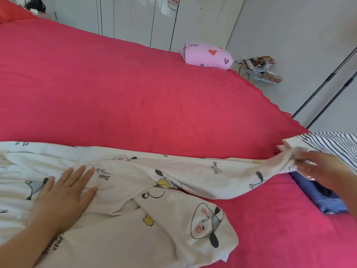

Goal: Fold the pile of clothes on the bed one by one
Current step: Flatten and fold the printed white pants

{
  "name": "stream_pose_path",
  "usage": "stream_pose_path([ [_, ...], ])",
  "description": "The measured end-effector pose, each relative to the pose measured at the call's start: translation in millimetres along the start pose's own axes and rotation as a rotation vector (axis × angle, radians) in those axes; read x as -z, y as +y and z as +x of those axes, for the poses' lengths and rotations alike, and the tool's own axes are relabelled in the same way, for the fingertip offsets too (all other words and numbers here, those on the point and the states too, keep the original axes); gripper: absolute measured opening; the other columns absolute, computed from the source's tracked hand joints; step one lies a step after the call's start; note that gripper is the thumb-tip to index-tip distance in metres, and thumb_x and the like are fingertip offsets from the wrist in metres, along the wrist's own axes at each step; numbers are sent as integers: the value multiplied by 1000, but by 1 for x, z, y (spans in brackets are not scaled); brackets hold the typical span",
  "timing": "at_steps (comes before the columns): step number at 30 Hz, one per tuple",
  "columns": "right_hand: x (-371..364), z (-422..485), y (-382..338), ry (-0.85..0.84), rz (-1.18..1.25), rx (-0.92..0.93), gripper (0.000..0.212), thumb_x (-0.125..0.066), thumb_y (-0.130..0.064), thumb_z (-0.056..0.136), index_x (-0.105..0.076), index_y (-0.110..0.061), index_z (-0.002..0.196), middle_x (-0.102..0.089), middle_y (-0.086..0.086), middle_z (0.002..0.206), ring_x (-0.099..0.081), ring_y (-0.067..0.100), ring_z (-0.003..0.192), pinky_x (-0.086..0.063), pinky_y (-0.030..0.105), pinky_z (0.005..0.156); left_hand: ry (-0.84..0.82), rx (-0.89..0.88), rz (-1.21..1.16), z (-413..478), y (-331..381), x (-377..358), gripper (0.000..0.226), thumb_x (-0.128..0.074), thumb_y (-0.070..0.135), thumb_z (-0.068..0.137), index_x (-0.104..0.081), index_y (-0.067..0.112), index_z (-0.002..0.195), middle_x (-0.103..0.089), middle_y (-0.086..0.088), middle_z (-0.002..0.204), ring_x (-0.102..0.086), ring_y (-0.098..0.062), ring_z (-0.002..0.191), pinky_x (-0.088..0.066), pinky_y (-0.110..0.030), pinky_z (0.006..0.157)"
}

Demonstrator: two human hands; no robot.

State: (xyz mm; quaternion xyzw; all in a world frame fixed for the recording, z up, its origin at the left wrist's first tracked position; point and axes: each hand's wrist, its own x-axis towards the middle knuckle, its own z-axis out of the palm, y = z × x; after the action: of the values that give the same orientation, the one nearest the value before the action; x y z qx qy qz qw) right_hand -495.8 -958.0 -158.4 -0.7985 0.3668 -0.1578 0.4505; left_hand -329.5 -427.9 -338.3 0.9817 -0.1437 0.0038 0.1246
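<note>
A cream garment printed with cartoon animals and words lies spread across the near part of the red bed. My left hand presses flat on its left part, fingers straight. My right hand pinches the end of one long leg or sleeve and holds it stretched toward the right. A black-and-white striped garment lies just behind my right hand. Blue denim lies under my right forearm.
A folded pink garment with hearts sits at the far edge of the bed. Past that edge stands a small stand with printed bags and a box. White wardrobe doors line the back wall. Dark poles lean at right.
</note>
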Motion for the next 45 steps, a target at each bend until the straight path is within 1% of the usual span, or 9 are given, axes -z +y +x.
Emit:
stream_pose_path([
  [5,-47,-7,8,134,-352,37,39,-61,-8,85,-56,-9,123,-54,13,100,-52,28,88,-40,37,77,-17,6,-3,0,1,1,85,7,67,66,-7,39,145,-9,14,154,-6,-12,144,-4,-40,115],
  [9,-109,-55,0,-107,-598,353,53,-59,-18,89,-41,-15,139,-45,8,140,-39,22,130,-27,23,100,-12,6,-7,5,-6,-5,69,-10,62,82,-10,37,146,-13,11,155,-11,-14,144,-8,-44,115],
  [14,-171,-70,1,-271,-744,522,57,-50,-31,93,-28,-27,146,-24,7,153,-22,20,141,-20,31,115,-28,14,-64,11,-16,-18,85,-5,71,72,-25,33,146,-25,7,152,-20,-21,141,-14,-50,113],
  [24,-164,-116,13,-234,-502,375,25,-62,-39,86,-59,-20,101,-55,-1,96,-56,4,85,-40,13,72,2,6,-7,7,-5,-8,63,-13,58,88,-17,35,147,-17,8,155,-13,-17,143,-10,-46,113],
  [30,-151,-149,-5,-600,-420,0,14,-67,-35,81,-60,-23,83,-60,-7,81,-57,5,74,-45,18,69,-9,-6,-2,0,2,2,58,-19,53,92,-14,34,147,-15,6,156,-10,-17,144,-7,-44,114],
  [36,-112,-150,-85,13,-507,623,17,-70,-11,75,-60,-24,78,-53,-16,63,-53,-2,65,-36,6,61,-24,-8,-9,-2,5,8,58,-25,49,94,-8,34,148,-9,7,157,-5,-15,145,-5,-42,115],
  [38,-111,-173,-101,-57,-471,816,19,-74,-21,72,-61,-29,83,-56,-14,66,-53,-7,70,-38,6,64,-33,-6,-3,-3,5,9,58,-23,50,94,-6,35,148,-7,8,157,-3,-15,145,-4,-42,116],
  [42,-125,-204,-89,-717,-105,420,24,-62,-43,78,-61,-36,100,-61,-9,77,-61,8,66,-52,22,70,-43,-3,39,-2,5,9,60,-7,55,92,-3,35,148,-4,9,157,-2,-14,145,-3,-42,116],
  [45,-143,-184,-44,-458,-228,224,11,-52,-27,93,-63,-27,93,-59,-11,76,-61,2,65,-54,31,78,-43,-4,37,-1,4,9,61,-6,56,91,-4,34,148,-5,9,157,-2,-15,145,-3,-43,116],
])
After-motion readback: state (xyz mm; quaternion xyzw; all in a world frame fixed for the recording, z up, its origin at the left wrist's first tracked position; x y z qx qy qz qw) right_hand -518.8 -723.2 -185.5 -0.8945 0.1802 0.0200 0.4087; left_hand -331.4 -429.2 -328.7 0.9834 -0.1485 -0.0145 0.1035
